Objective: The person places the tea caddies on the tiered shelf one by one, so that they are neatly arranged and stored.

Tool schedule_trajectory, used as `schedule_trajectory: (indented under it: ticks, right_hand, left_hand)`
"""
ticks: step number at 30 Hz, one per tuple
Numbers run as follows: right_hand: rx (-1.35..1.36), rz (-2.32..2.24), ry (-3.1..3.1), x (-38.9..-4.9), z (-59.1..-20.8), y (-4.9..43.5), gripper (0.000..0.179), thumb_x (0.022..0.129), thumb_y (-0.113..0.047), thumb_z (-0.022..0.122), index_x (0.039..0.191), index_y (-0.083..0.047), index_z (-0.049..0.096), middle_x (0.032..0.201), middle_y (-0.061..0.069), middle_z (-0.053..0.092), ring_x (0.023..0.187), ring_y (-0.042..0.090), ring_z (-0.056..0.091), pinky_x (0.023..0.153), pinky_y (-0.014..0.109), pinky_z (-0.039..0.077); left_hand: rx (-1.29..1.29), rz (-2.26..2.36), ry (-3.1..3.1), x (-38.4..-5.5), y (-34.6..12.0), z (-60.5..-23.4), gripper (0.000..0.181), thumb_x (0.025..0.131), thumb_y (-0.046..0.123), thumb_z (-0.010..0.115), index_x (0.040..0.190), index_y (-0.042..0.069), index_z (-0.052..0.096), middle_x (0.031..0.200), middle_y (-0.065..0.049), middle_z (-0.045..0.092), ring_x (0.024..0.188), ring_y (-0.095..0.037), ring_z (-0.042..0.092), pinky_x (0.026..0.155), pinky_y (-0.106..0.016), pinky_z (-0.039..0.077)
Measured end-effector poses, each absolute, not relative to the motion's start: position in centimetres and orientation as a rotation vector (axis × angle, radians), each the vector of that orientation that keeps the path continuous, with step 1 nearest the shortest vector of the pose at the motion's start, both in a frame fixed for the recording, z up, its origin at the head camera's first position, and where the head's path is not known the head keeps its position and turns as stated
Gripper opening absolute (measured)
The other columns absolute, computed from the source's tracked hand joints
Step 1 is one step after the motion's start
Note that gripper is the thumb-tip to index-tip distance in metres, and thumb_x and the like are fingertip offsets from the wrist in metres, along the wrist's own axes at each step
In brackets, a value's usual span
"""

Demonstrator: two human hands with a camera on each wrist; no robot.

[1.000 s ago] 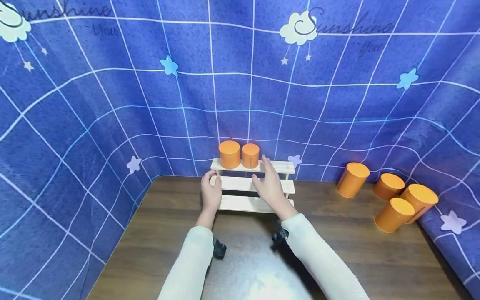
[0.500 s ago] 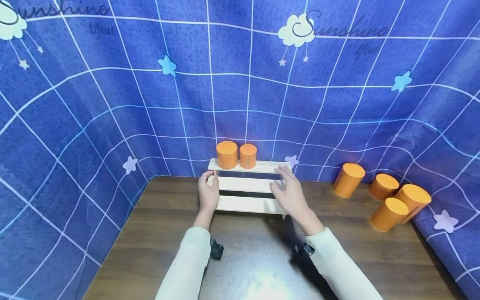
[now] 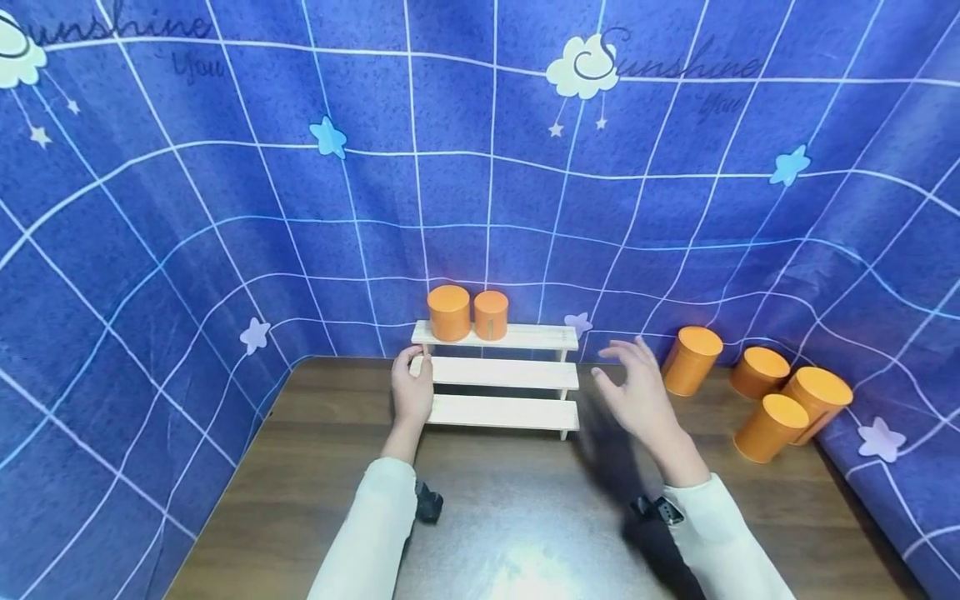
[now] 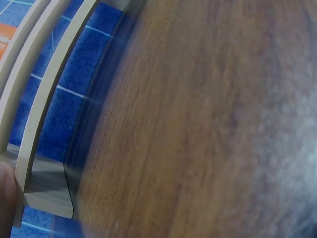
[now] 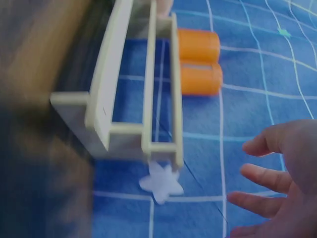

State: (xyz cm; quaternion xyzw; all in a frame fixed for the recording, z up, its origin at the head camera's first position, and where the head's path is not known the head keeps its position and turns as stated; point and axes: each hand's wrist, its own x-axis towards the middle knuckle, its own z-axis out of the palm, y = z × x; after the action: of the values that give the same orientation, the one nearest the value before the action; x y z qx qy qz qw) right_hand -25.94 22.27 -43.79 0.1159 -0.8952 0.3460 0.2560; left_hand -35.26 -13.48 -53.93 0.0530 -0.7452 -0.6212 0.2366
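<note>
A three-tier wooden display rack (image 3: 495, 372) stands at the back of the table. Two orange cylindrical canisters, a wider one (image 3: 448, 314) and a narrower one (image 3: 491, 316), stand side by side on its top tier, left of the middle. My left hand (image 3: 412, 392) holds the rack's left end, thumb in front and fingers bent round the side; in the left wrist view just one finger (image 4: 7, 196) shows, against the end. To the right of the rack my right hand (image 3: 639, 396) hovers over the table, fingers spread and slightly bent, with nothing in them.
Several more orange canisters stand at the table's right: a tall one (image 3: 692, 360) near the back, a short one (image 3: 760, 372), and two close together (image 3: 771, 427) farther right. A blue star-and-grid cloth (image 3: 480, 167) hangs behind and along both sides of the brown wooden table (image 3: 300, 483).
My right hand has left the narrower canister on the top tier and moved right, past the rack's end, toward the other canisters. The left hand has stayed on the rack's left end.
</note>
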Motion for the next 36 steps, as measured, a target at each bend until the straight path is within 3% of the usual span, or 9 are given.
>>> schedule_trajectory:
  ticks: [5,8,13,20,30,36]
  right_hand:
    - [0.254,0.846,-2.388,-25.1,-43.3,24.3,0.02,0.088,-0.008,0.075,0.101,0.007,0.071,0.124,0.035,0.068,0.139,0.055,0.048,0.13,0.064,0.018]
    - [0.189,0.788,-2.434,-24.5,-43.1,25.0,0.025,0.09,-0.012,0.074,0.106,0.007,0.071,0.127,0.035,0.066,0.139,0.056,0.047,0.129,0.066,0.018]
    - [0.027,0.675,-2.567,-23.7,-43.3,26.1,0.04,0.093,-0.025,0.072,0.118,0.006,0.068,0.138,0.036,0.057,0.147,0.067,0.03,0.119,0.079,0.019]
    - [-0.298,0.456,-2.838,-22.9,-43.6,28.5,0.075,0.096,-0.045,0.067,0.146,0.007,0.047,0.159,0.05,0.019,0.15,0.073,-0.012,0.111,0.093,0.001]
    - [-0.564,0.508,-2.954,-22.5,-42.7,32.6,0.092,0.098,-0.05,0.062,0.156,0.012,0.026,0.159,0.055,-0.006,0.145,0.073,-0.027,0.105,0.096,-0.003]
    - [-0.707,0.577,-3.012,-22.5,-42.7,34.9,0.105,0.098,-0.058,0.059,0.163,0.007,0.008,0.158,0.051,-0.023,0.142,0.074,-0.031,0.103,0.097,-0.008]
  left_hand:
    - [0.157,-1.705,-2.058,-35.5,-13.5,-54.2,0.028,0.105,0.014,0.062,0.13,0.002,0.065,0.137,-0.018,0.062,0.142,-0.033,0.052,0.126,-0.048,0.035]
    - [0.153,-1.698,-2.053,-35.7,-13.6,-54.1,0.028,0.105,0.013,0.062,0.13,0.002,0.064,0.136,-0.018,0.062,0.142,-0.033,0.052,0.127,-0.047,0.034]
    - [0.153,-1.699,-2.063,-35.6,-13.6,-54.0,0.028,0.106,0.013,0.06,0.131,0.002,0.064,0.136,-0.018,0.062,0.143,-0.032,0.051,0.128,-0.047,0.033]
    - [0.157,-1.704,-2.064,-35.3,-13.2,-53.9,0.028,0.106,0.012,0.059,0.132,0.001,0.063,0.137,-0.019,0.061,0.143,-0.033,0.051,0.128,-0.05,0.032]
    - [0.146,-1.708,-2.068,-35.1,-13.2,-53.9,0.028,0.106,0.013,0.06,0.131,0.001,0.063,0.137,-0.019,0.061,0.143,-0.033,0.051,0.127,-0.049,0.034]
    - [0.133,-1.704,-2.056,-35.1,-13.4,-53.8,0.027,0.106,0.013,0.061,0.13,0.001,0.064,0.136,-0.019,0.061,0.141,-0.034,0.052,0.126,-0.049,0.035]
